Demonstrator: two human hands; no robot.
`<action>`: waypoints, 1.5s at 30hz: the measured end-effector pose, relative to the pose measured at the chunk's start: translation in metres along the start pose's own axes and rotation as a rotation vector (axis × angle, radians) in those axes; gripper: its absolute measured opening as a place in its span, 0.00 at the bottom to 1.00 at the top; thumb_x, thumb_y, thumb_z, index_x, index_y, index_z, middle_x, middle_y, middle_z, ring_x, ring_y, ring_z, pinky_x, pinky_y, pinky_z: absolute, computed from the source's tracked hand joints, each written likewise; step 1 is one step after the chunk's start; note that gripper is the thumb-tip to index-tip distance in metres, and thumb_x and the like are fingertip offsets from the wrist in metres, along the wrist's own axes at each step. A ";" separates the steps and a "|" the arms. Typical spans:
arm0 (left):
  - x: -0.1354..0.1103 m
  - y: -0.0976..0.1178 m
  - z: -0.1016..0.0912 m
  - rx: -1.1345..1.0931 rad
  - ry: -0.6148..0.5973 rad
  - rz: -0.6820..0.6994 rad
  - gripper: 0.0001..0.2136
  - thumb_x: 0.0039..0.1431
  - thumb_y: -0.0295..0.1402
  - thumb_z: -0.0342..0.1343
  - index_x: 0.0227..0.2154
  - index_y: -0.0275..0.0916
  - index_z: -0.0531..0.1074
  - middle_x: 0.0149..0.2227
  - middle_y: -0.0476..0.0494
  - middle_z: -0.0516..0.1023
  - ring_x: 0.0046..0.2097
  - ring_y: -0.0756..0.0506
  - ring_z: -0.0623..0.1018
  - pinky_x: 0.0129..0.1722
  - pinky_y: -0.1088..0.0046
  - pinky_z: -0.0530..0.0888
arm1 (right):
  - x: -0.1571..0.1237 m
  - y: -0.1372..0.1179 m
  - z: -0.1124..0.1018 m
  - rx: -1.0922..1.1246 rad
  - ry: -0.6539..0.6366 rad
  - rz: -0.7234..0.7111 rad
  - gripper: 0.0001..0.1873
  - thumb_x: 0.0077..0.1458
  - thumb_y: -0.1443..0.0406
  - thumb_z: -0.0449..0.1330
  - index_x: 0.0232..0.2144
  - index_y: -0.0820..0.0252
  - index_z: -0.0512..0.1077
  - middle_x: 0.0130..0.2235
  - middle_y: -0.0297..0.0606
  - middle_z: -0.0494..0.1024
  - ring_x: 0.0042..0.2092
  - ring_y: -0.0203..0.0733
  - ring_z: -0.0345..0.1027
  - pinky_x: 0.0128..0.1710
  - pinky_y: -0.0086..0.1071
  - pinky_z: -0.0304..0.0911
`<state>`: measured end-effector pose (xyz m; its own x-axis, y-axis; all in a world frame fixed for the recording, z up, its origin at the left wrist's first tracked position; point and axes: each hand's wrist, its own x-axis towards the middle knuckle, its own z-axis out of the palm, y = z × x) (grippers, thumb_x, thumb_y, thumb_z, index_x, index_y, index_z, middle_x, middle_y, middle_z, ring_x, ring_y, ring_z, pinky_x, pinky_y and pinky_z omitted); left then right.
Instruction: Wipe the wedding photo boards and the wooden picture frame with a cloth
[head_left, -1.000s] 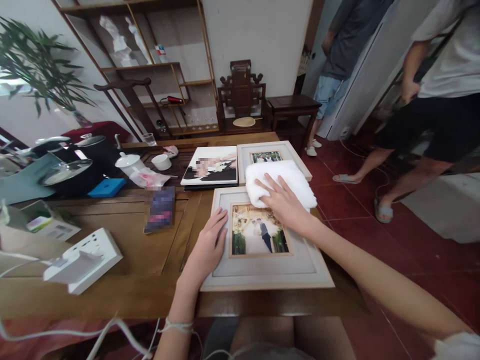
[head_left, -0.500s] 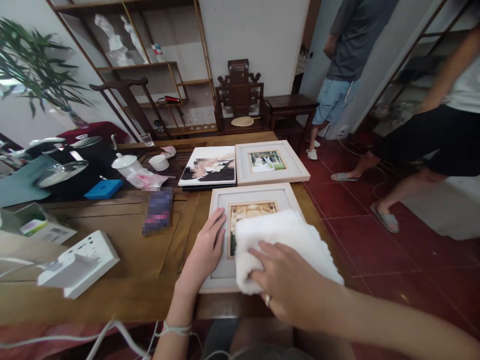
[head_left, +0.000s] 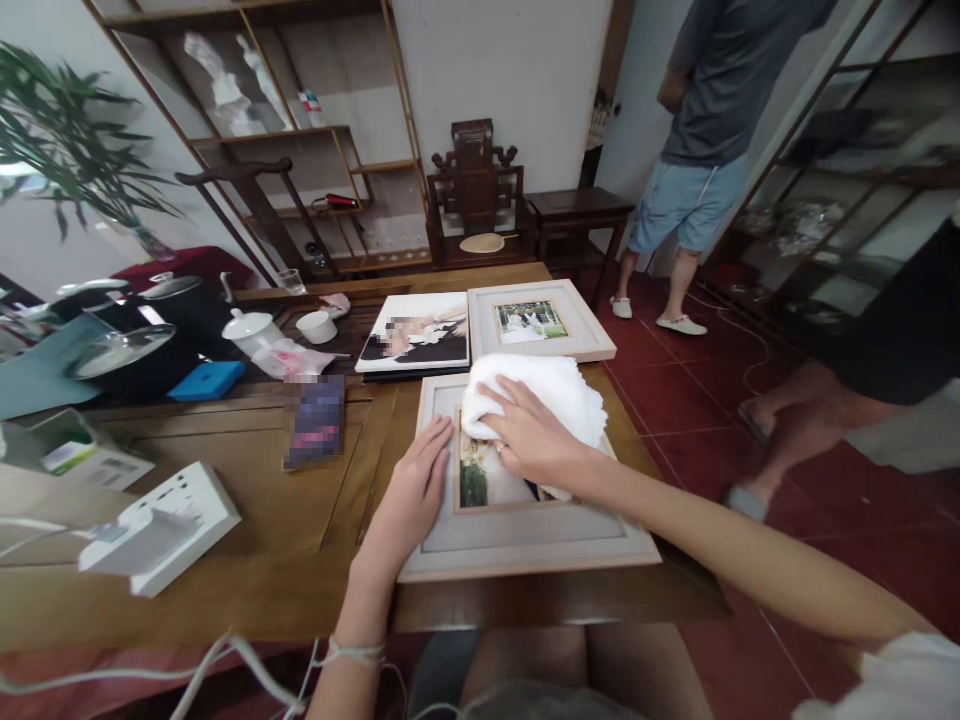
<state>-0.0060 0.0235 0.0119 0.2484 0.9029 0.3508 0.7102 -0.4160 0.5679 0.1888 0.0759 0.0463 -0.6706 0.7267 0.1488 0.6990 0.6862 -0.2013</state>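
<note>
A large pale-framed photo [head_left: 525,535] lies flat near the front edge of the wooden table [head_left: 225,500]. My left hand [head_left: 414,490] rests open and flat on the frame's left border. My right hand [head_left: 529,435] presses a folded white cloth [head_left: 555,395] onto the upper part of the picture, fingers spread over it. Beyond lie a smaller framed photo [head_left: 536,320] and an unframed print [head_left: 416,335].
A white power strip [head_left: 161,520], a dark card [head_left: 315,420], a blue box [head_left: 206,378], teaware [head_left: 251,328] and black pots [head_left: 139,350] sit at left. Two other people stand on the red tile floor at right. A carved chair [head_left: 476,195] stands behind the table.
My right hand slid the cloth from the frame's top down to its near edge, then back up over the picture. The left hand stayed put. The people at right walked further away.
</note>
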 end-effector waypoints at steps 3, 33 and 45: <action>-0.003 0.007 -0.005 -0.072 0.082 -0.029 0.20 0.66 0.32 0.38 0.59 0.36 0.58 0.62 0.39 0.61 0.63 0.46 0.59 0.63 0.62 0.56 | 0.005 -0.020 -0.001 0.007 -0.095 -0.099 0.20 0.50 0.73 0.52 0.46 0.65 0.71 0.64 0.48 0.52 0.65 0.61 0.35 0.60 0.57 0.40; 0.000 0.000 0.000 -0.006 -0.004 -0.030 0.16 0.61 0.33 0.49 0.48 0.34 0.72 0.54 0.38 0.72 0.57 0.42 0.70 0.58 0.60 0.66 | -0.072 0.046 -0.039 0.079 0.338 0.266 0.09 0.51 0.70 0.55 0.37 0.60 0.69 0.39 0.45 0.75 0.42 0.51 0.70 0.39 0.42 0.67; 0.001 0.001 -0.003 -0.004 0.018 -0.027 0.13 0.60 0.31 0.50 0.46 0.37 0.74 0.50 0.38 0.76 0.53 0.42 0.74 0.54 0.60 0.71 | 0.048 0.005 0.004 -0.158 0.019 -0.356 0.22 0.51 0.80 0.49 0.46 0.64 0.69 0.58 0.50 0.65 0.64 0.55 0.45 0.58 0.57 0.42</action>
<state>-0.0066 0.0238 0.0152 0.2170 0.9117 0.3489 0.7141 -0.3920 0.5801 0.1589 0.1142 0.0488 -0.8745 0.4415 0.2007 0.4537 0.8910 0.0172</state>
